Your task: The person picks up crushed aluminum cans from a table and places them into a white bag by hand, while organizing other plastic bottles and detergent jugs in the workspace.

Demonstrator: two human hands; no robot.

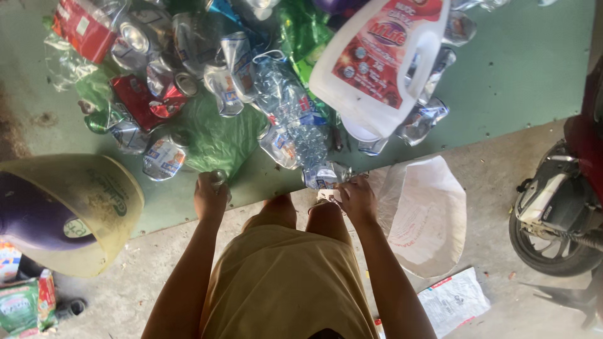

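I crouch before a heap of crushed cans point(166, 94) and squashed clear plastic bottles point(295, 119) on a green sheet point(521, 69). My left hand point(210, 196) grips a small clear bottle point(218, 179) at the edge of a green plastic bag point(217, 138). My right hand point(357, 198) is closed on a crumpled silver can point(323, 176) at the sheet's near edge. A big white jug with a red label point(377, 63) lies on top of the heap, further back.
An open white sack point(427, 213) lies on the concrete by my right arm. A yellowish basin point(69, 210) stands at left, with colourful packaging point(22, 304) below it. A motorbike wheel point(556, 220) is at the right edge. A printed flat bag point(453, 300) lies near my right.
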